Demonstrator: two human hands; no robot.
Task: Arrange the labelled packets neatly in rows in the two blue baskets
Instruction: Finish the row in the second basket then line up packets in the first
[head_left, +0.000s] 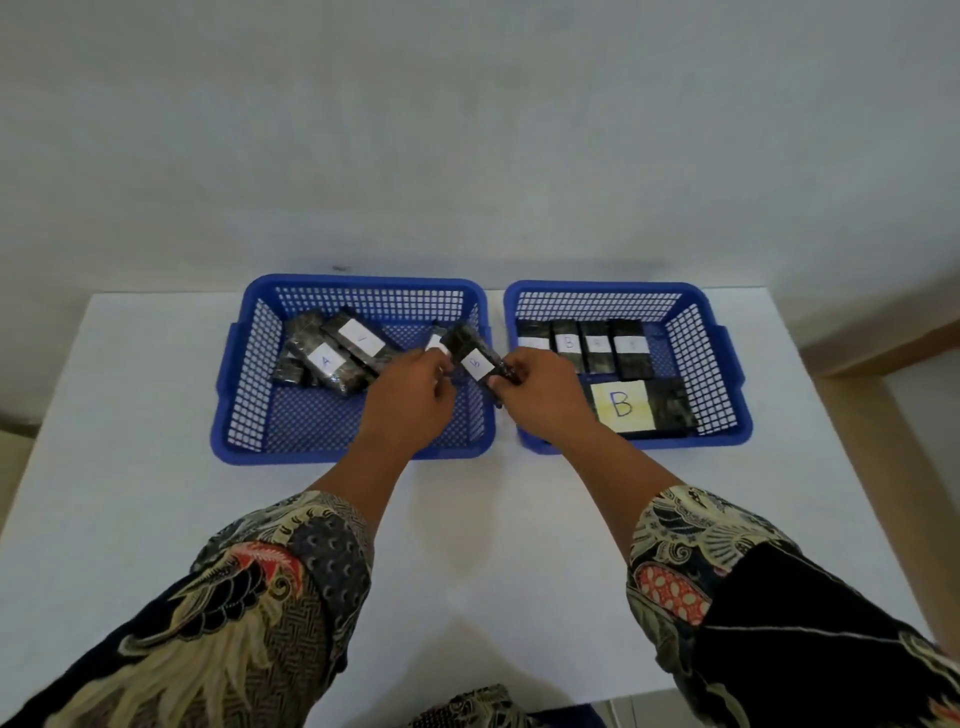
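Two blue baskets stand side by side on a white table: the left basket (260, 415) and the right basket (722, 364). Between them, above the left basket's right rim, both hands hold one dark packet with a white "B" label (472, 358). My left hand (415, 395) grips its left end, my right hand (540, 389) its near right end. A loose pile of dark packets, one labelled "A" (324, 361), lies in the left basket's far left. A row of "B" packets (587, 345) lines the right basket's far side, with a yellow "B" card (621, 405) in front.
The white table (130, 493) extends in front of the baskets and to both sides. A pale wall rises behind the baskets. A brown floor strip shows past the table's right edge. My patterned sleeves fill the bottom corners.
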